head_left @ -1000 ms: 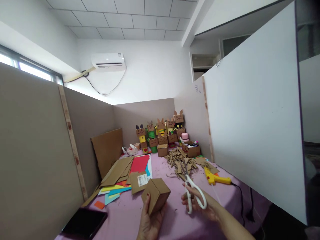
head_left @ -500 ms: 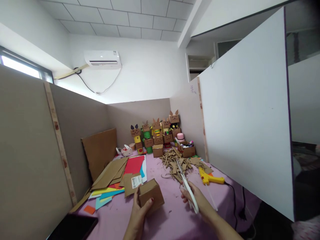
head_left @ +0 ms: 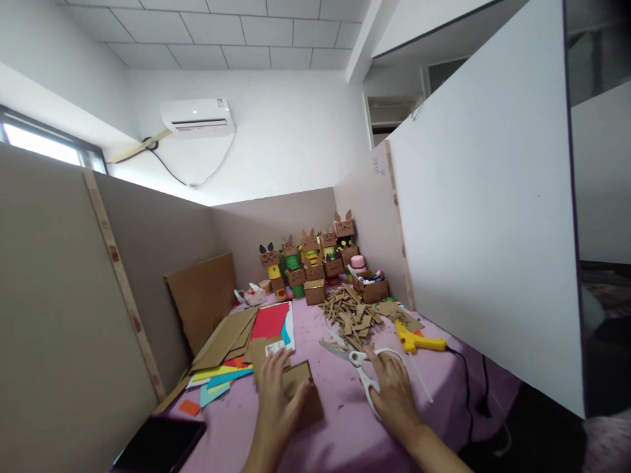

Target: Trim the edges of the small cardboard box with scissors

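- My left grip (head_left: 276, 397) holds the cardboard box (head_left: 311, 408), fingers spread wide;
- right of it, my right grip (head_left: 396, 395) covers the scissors (head_left: 365, 381); closure I cannot tell;
- light pressure should leave the box uncrushed

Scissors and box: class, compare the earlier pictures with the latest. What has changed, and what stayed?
The scissors came down toward the table; their blades, which pointed away, now point left. The right hand lies over the handles; whether it has let go is unclear. The left hand turned from cradling the box to covering it from above. The glue gun and cardboard scraps stayed put.
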Motion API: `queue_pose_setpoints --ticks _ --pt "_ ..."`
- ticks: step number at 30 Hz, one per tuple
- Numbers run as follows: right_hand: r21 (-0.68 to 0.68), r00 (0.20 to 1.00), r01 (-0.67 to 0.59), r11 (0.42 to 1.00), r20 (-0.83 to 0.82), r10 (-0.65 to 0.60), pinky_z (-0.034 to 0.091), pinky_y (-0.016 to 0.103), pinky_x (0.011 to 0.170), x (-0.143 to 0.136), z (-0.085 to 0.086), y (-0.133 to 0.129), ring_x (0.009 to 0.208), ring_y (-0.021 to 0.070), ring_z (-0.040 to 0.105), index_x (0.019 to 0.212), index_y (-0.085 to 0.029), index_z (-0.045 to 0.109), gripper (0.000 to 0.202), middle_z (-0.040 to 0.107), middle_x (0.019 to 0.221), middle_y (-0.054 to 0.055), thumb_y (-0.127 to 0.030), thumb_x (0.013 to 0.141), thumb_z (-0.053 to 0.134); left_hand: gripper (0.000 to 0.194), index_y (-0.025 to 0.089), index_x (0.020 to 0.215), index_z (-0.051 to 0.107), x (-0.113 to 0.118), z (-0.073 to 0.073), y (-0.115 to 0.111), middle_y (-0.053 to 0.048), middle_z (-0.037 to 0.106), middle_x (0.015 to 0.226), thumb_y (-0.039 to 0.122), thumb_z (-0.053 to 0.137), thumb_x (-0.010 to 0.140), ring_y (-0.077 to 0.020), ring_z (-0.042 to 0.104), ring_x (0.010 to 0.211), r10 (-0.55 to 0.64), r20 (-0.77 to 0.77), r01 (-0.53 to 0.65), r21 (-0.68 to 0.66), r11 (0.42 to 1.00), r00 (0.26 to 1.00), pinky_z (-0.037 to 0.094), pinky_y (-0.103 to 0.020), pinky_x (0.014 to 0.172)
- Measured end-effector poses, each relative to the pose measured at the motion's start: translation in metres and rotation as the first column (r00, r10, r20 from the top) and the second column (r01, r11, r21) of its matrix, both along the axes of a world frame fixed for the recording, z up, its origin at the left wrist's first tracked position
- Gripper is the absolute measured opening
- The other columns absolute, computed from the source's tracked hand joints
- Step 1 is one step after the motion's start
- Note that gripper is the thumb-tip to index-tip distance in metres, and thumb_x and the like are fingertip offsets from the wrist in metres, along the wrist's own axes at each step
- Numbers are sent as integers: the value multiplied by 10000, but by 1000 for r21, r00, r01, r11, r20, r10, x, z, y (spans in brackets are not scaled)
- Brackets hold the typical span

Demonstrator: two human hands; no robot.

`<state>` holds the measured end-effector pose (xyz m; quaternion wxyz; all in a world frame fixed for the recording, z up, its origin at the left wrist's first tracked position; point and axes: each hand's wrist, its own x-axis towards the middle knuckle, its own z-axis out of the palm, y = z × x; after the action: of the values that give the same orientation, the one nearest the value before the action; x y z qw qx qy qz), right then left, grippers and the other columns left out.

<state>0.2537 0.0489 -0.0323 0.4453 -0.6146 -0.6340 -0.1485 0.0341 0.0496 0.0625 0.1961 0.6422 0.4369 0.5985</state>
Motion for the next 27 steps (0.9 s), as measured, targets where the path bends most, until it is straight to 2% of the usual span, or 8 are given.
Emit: queue_pose_setpoints --ticks 2,4,9,14,19,22,24,27 --pt "18 1000 4 1000 13 -5 354 443 937 0 1 -1 1024 279 483 1345 -204 384 669 548 1067 98 -78 693 467 343 244 915 706 19 14 2 -111 595 1156 299 756 580 -313 333 1266 -82 -137 83 3 997 987 73 -429 1111" --pt "37 1000 15 999 13 -16 358 441 934 0 0 -1 1023 281 485 1362 -209 353 690 547 1068 97 -77 695 469 380 250 960 693 36 23 8 -102 585 1165 308 747 589 -321 332 1254 -116 -134 112 -34 993 984 45 -443 1106" --pt "63 999 33 997 -11 -32 349 447 948 -1 -3 0 1049 291 488 1380 -238 311 719 549 1093 96 -74 698 472 289 244 883 695 54 29 28 -104 618 997 322 724 606 -342 441 1093 -155 -87 147 -90 985 984 199 -453 1046" --pt "81 976 -1 997 -218 19 378 455 926 4 -5 2 1113 301 470 1354 -226 325 545 541 1152 118 -220 828 468 64 255 685 705 66 13 24 -89 614 824 227 682 633 -331 468 990 -271 -91 256 -148 955 958 130 -474 1055" --pt "109 870 -87 990 -475 129 397 437 930 9 -3 3 1134 278 482 1319 -181 326 497 522 1230 153 -366 877 457 275 265 474 629 91 -18 13 -47 583 602 -7 677 473 -317 539 828 -427 -59 402 -241 883 902 143 -525 1047" --pt "101 837 -115 988 -526 151 384 436 951 9 -3 2 1144 275 477 1308 -173 334 502 513 1249 159 -375 869 471 320 270 409 550 102 -21 22 -14 501 484 -23 642 497 -317 566 772 -443 1 430 -245 869 896 233 -522 1012" --pt "99 832 -127 987 -531 160 380 426 957 9 -3 3 1154 272 468 1308 -177 329 498 504 1257 159 -367 870 469 293 266 499 594 107 -11 33 -36 581 598 -24 627 519 -312 568 897 -428 53 429 -199 881 902 217 -467 1041" --pt "83 866 -73 994 -489 105 381 444 934 9 -3 3 1137 295 467 1299 -188 347 480 514 1225 160 -349 863 468 306 244 792 662 113 10 48 -81 632 1031 26 640 578 -251 415 1209 -378 157 397 -109 911 912 104 -331 1096"
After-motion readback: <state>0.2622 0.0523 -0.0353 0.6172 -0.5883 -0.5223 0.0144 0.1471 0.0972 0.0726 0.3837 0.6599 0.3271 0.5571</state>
